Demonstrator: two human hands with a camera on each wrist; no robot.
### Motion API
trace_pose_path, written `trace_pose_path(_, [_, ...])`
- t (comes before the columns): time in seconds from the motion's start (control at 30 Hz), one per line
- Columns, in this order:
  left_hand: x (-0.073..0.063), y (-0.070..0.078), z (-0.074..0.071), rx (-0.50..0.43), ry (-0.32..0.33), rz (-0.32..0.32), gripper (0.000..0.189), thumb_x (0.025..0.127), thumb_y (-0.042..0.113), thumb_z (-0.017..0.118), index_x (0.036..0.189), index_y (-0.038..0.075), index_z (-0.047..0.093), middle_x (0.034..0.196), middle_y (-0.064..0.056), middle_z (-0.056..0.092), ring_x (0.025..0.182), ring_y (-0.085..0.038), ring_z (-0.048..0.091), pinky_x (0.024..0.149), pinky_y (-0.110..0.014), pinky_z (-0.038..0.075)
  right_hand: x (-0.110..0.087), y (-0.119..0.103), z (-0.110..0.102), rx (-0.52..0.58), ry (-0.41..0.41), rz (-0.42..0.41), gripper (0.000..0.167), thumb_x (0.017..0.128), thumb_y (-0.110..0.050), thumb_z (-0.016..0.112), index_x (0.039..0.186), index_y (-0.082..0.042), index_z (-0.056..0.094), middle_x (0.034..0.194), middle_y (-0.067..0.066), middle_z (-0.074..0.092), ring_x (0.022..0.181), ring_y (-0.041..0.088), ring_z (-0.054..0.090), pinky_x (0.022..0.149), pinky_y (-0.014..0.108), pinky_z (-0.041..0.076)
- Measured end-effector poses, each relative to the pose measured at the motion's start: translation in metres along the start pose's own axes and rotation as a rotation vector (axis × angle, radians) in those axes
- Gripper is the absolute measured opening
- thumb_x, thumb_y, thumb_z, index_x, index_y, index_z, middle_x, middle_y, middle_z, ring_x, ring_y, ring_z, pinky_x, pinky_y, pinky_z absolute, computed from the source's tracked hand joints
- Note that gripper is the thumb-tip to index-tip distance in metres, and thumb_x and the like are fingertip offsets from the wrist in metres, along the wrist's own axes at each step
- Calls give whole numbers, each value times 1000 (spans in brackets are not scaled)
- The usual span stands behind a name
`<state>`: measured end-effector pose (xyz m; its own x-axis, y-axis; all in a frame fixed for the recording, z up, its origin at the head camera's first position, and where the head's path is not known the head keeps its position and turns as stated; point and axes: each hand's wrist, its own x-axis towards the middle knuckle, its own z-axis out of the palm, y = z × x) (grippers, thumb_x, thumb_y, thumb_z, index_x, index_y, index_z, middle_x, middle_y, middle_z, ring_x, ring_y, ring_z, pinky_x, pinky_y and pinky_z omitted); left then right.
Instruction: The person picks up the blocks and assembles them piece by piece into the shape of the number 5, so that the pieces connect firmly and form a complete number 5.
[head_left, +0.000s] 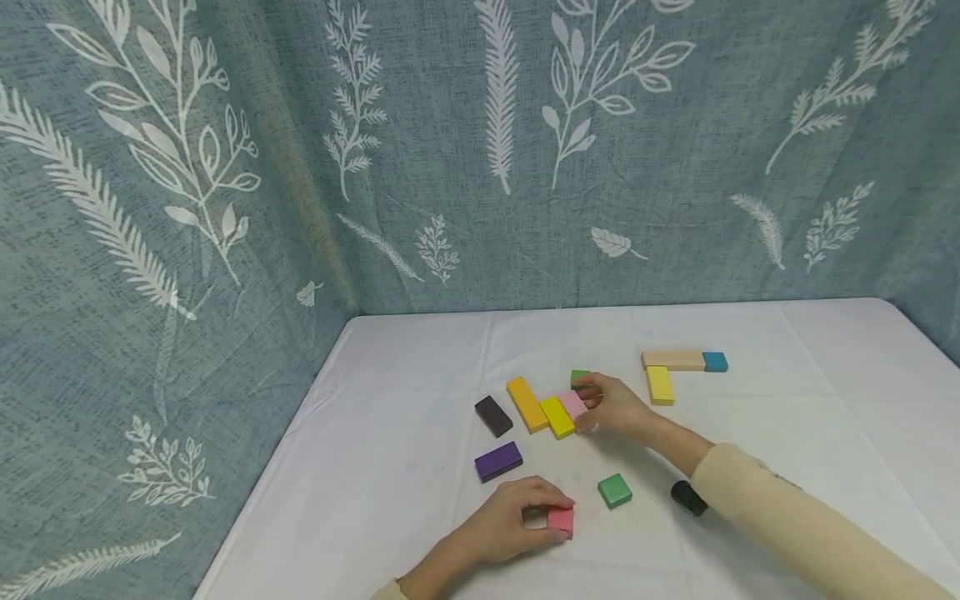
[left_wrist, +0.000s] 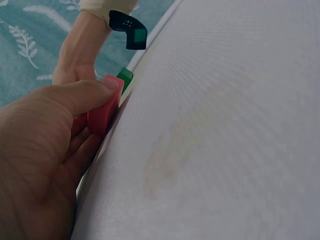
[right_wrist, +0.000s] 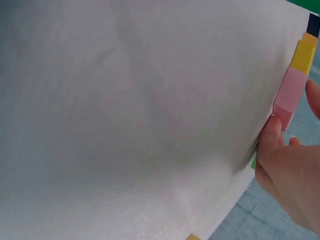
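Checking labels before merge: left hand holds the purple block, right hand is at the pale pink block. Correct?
Wrong block: the left hand holds the red block, per the head view; the purple block lies apart. The right hand is at the pale pink block.

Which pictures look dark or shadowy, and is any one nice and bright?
Head view: brightest, the curtain's white leaves easy to see, only soft shadows on the tablecloth; left wrist view: dimmer, and tilted, though the red block stands out; right wrist view: greyish, with hazy dark patches across the tablecloth and a darker top-left corner.
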<state>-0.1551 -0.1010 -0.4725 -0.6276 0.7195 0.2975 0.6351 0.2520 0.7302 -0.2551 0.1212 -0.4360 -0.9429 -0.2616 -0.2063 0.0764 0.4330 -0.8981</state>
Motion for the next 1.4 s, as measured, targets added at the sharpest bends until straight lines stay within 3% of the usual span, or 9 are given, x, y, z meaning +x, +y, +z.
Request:
trace_pose_path(0.33, [0,1,0,10,-1,1,29,83,10,75,111,5,69,105,-3,66,98,-9,59,85,-21,47,5,1,-6,-62,-113,-65,66,78,3,73,138,-1,44,133,20,47,117,35,47,93,42,45])
trace_pose_path(0.5, [4,20,-7,5,-9,0,28,80,2,75,108,-2,68,102,-11,66,95,-16,61,83,-22,48,7,0,-11,-63,-183,-85,65,79,5,70,138,-1,43,135,21,46,121,37,44,97,46,42])
trace_pose_path(0.6, [4,19,-7,-2,-18,-18,28,82,4,74,109,0,68,103,-9,66,96,-14,61,83,-22,48,8,0,-12,-74,-207,-93,64,79,6,70,137,-2,45,132,20,48,120,36,45,97,45,43])
trace_pose_path(0.77, [1,1,-1,-17,-28,-56,29,85,14,73,113,7,69,106,0,65,99,-5,57,85,-21,47,12,-3,-12,-100,-216,-65,61,79,8,71,134,-4,48,124,16,53,111,30,50,89,38,48])
trace_pose_path(1.07, [0,4,-1,-34,-15,-54,30,83,11,74,112,4,68,107,-5,66,99,-12,59,86,-23,47,16,-14,-5,-175,-185,5,56,75,13,70,125,-4,55,122,18,55,104,28,53,85,39,50])
trace_pose_path(1.4, [1,2,0,-38,-27,-83,29,85,13,73,113,7,69,107,-1,66,99,-8,58,86,-22,47,17,-17,-3,-259,-206,-13,54,73,14,70,122,-5,56,119,16,57,98,26,55,83,37,51])
